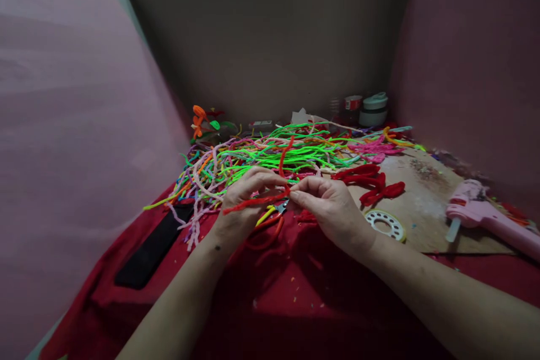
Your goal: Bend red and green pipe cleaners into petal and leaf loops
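Between my two hands is a red pipe cleaner [257, 201], bent near my fingertips. One end rises above my fingers and another stretches left across my left hand [247, 194], whose fingers are closed on it. My right hand [327, 205] pinches the same pipe cleaner at the bend with thumb and forefinger. Just below my hands, pliers or cutters [274, 219] with yellow and orange-red handles lie on the red cloth [291, 315]; my left hand partly hides them. Red looped pipe cleaner shapes [373, 183] lie beyond my right hand.
A heap of coloured pipe cleaners [295, 154] covers the table's back. At right, a pink glue gun [476, 205] and a white holed spool [385, 226] rest on a board [422, 202]. A black flat object [154, 250] lies left. A lidded container [373, 109] stands behind.
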